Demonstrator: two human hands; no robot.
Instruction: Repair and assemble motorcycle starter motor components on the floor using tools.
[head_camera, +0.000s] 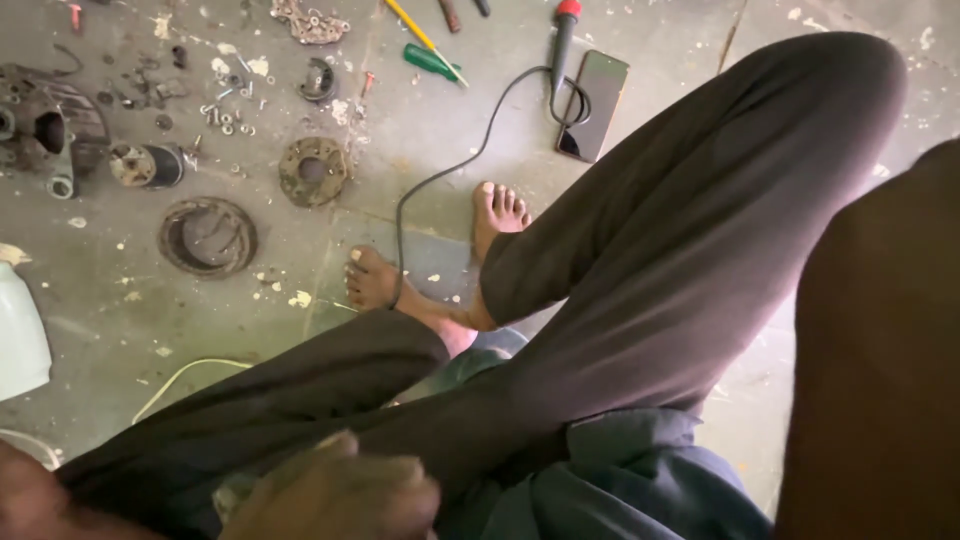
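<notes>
A blurred hand (335, 490), seemingly the left, is pressed on the dark trouser leg (300, 400); its grip cannot be told. The metal parts (208, 236) are seen well apart on the floor (120, 320).

A single screen shows: a smartphone (594, 105) lies face up on the concrete floor (420, 150) near the top edge of the view, a dark rectangular slab with a black, unlit display. A black cable (440, 175) loops across its upper left corner.
</notes>
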